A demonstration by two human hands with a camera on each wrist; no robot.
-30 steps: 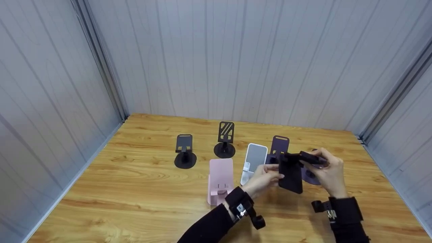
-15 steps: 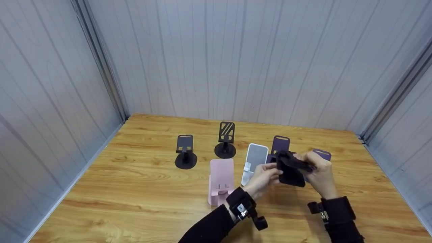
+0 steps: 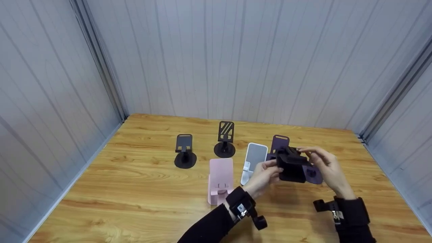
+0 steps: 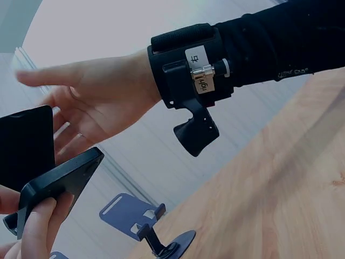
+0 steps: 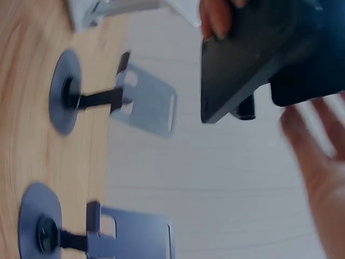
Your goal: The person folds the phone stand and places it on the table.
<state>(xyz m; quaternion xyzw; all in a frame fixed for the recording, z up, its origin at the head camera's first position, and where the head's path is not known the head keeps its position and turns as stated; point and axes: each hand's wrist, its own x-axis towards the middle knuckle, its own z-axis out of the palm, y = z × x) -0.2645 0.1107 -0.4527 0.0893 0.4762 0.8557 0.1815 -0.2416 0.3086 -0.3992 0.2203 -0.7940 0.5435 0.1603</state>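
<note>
A black folding phone stand (image 3: 292, 172) is up off the table in the head view, partly folded with two panels at an angle. My left hand (image 3: 262, 176) pinches its lower part, thumb on the near side; left fingers (image 4: 43, 221) also show on the thick base in the left wrist view. My right hand (image 3: 332, 170) is at the stand's right side, thumb and fingers spread. In the left wrist view the right palm (image 4: 102, 100) faces the upper panel and some fingertips are hidden behind it. Whether they touch the panel I cannot tell.
Close behind the hands stand two purple phone stands, one (image 3: 280, 142) farther back and one (image 3: 314, 175) at right. A white stand (image 3: 255, 158) and a pink stand (image 3: 221, 168) are left of them. Two black stands, one solid (image 3: 185, 160) and one slotted (image 3: 224, 150), stand farther left.
The right hand first gripped the stand's upper part and swung it down toward the left. Now its fingers have loosened and moved back right. The left hand has kept its hold.
</note>
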